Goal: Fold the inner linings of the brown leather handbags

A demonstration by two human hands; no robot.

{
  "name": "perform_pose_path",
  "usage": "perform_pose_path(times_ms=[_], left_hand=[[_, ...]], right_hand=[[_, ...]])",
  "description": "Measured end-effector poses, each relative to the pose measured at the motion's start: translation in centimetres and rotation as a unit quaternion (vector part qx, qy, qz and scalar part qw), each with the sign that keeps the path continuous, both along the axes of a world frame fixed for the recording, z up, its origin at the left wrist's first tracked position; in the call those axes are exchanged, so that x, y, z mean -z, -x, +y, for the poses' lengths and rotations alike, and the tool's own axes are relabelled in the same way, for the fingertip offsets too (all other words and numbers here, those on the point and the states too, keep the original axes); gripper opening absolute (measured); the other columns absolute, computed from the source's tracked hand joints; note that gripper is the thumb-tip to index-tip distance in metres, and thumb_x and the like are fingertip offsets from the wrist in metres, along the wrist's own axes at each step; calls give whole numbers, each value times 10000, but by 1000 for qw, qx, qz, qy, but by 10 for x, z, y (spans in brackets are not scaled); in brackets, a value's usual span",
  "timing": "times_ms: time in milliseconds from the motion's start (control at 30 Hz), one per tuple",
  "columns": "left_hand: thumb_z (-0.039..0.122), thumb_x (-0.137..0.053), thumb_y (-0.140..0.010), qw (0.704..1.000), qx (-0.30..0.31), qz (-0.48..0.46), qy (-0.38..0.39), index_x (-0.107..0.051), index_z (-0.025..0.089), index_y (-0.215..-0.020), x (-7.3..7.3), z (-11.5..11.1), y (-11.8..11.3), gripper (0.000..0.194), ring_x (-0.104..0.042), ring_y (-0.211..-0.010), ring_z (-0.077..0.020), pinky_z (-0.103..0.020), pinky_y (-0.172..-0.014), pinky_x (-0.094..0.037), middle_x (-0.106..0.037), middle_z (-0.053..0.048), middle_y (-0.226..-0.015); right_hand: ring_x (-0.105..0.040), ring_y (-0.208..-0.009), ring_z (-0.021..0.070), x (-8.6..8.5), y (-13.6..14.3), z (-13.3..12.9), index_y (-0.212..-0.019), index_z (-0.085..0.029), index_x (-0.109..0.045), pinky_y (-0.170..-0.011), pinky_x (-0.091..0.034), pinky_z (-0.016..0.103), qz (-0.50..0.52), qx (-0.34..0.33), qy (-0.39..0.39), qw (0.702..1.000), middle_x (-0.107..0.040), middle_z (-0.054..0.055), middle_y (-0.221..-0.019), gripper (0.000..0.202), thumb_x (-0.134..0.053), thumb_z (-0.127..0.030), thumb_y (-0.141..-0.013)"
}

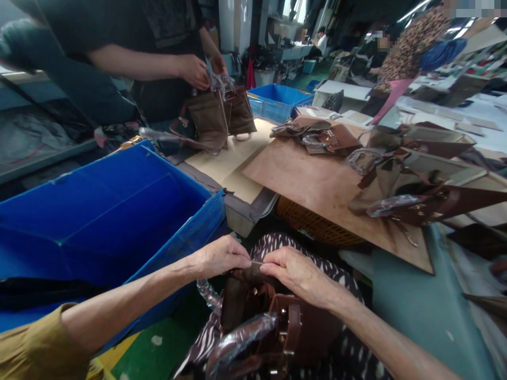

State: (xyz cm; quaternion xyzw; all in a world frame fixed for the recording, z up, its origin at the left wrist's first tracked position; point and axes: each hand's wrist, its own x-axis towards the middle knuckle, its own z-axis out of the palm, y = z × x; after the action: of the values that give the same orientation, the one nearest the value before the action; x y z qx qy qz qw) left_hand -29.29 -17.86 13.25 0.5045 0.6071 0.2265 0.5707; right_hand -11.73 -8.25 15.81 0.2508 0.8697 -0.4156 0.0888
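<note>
A brown handbag (304, 327) rests on my lap, its handle (247, 338) wrapped in clear plastic. At the bag's far edge, my left hand (227, 256) is closed, thumb and fingers pinched together. My right hand (293, 272) pinches the same edge a short way to the right. Between the two sets of fingertips a thin, light line shows; whether it is the bag's rim or a separate strip I cannot tell. Metal fittings and a strap (292, 330) are on the bag's side nearest me.
A big blue bin (186, 232) stands at my left. Ahead, a brown board (301, 169) carries several similar handbags (415, 195). Across from me, a co-worker's hands (196, 73) hold brown bags (208, 116) over a table. Another blue crate (277, 97) stands behind.
</note>
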Motion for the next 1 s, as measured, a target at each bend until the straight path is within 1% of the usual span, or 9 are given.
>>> perform_pose_path(times_ms=[167,267,367,600,733,833,900,967,1000], left_hand=[[306,-469,-789,994,-1,75,-79,-616,111,-639,-3,-2,-8,287,-387,-524,-71,-167,-473,-276,-449,42,-541],[303,-457,-805,988,-7,112,-104,-601,114,-611,-3,-3,-14,307,-381,-522,-69,-164,-478,-271,-429,46,-524],[306,-435,-827,984,-2,129,-119,-625,119,-651,-4,-5,-15,320,-410,-537,-75,-166,-508,-290,-464,40,-543],[325,-401,-855,983,22,137,-118,-641,122,-682,-5,-9,-9,359,-444,-539,-83,-165,-519,-309,-516,26,-567],[311,-401,-859,979,38,141,-140,-641,121,-673,-6,-4,-12,359,-443,-533,-74,-159,-524,-312,-511,31,-559],[282,-433,-838,974,45,154,-157,-624,120,-630,-23,7,-17,326,-425,-513,-66,-156,-506,-301,-479,40,-527],[265,-459,-818,967,59,166,-184,-616,121,-595,-44,17,-23,309,-412,-505,-64,-161,-496,-296,-468,41,-510],[228,-470,-801,953,85,191,-218,-612,122,-568,-69,30,-35,292,-390,-486,-65,-177,-487,-288,-457,40,-484],[199,-473,-790,944,104,207,-235,-616,123,-563,-81,37,-43,279,-378,-474,-65,-189,-481,-281,-452,38,-472]], right_hand=[[-413,-568,91,1,4,-2,-570,-176,-479,-569,-256,215,23,-47,-16,998,-414,-48,-533,266,-428,-255,-819],[-435,-608,98,1,9,-4,-575,-174,-475,-589,-263,218,30,-62,-32,997,-431,-42,-553,245,-441,-234,-810],[-437,-606,93,-1,5,0,-589,-175,-492,-580,-269,208,25,-67,-12,997,-447,-42,-562,238,-445,-240,-814],[-385,-527,81,-5,-54,35,-590,-168,-531,-494,-247,197,-92,-9,16,996,-423,-52,-536,211,-501,-261,-776],[-412,-543,88,-2,-78,37,-660,-174,-601,-507,-276,197,-95,13,32,995,-486,-43,-575,238,-471,-306,-808],[-452,-580,104,-11,-80,35,-665,-176,-631,-532,-297,207,-84,21,10,996,-531,-30,-594,251,-463,-291,-811],[-482,-613,120,-24,-74,33,-669,-181,-644,-552,-319,213,-74,29,6,997,-557,-28,-609,198,-511,-284,-773],[-527,-687,143,-38,-63,29,-753,-196,-662,-605,-362,219,-41,29,51,997,-610,-32,-690,119,-579,-270,-709],[-547,-731,157,-43,-57,26,-799,-199,-665,-640,-384,226,-22,30,82,996,-634,-32,-740,150,-606,-264,-678]])
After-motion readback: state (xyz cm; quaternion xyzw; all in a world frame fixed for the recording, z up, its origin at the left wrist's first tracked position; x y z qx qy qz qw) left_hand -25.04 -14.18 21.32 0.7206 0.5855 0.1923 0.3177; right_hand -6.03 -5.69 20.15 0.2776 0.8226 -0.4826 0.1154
